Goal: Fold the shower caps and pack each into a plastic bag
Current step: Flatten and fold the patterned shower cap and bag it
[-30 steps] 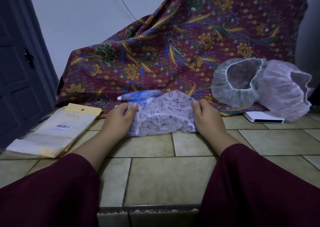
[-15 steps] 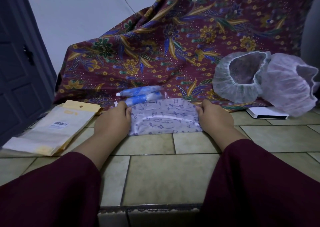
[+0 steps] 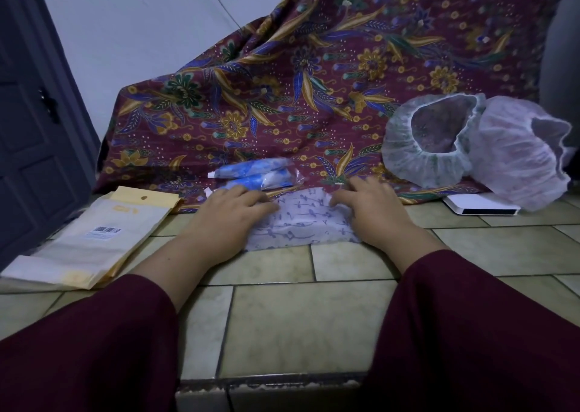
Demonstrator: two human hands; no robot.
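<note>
nearest the camera two dark red sleeves [image 3: 94,342] reach out over the tiled ledge [image 3: 298,327], whose front edge runs chipped along the bottom. beyond them, toward the middle of the ledge, the patterned shower cap [image 3: 301,223] lies flattened into a folded strip between the hands. the left hand [image 3: 232,210] presses its left end with fingers spread flat, and the right hand [image 3: 373,207] rests on its right end with fingers laid over the top edge; both hands are apart, pressing more than pinching, though the fingertips' hold under the fold cannot be made out. the cap looks thin, light and limp, likely slippery and springy at its elastic rim, so it will probably want to unfold when released; taking it by both short ends and keeping the crease pinned seems the sensible hold. at the left edge of the ledge lies a stack of plastic bags [image 3: 94,242] with a yellow header and a barcode label, well apart from the cap. just behind the left hand sit packed blue rolls [image 3: 257,176] in clear wrap, their contents hard to read. further right, two white gauzy caps [image 3: 470,147] stand open against the floral cloth [image 3: 314,81], partly covering a white box [image 3: 480,207]. what the cloth drapes over is hidden.
</note>
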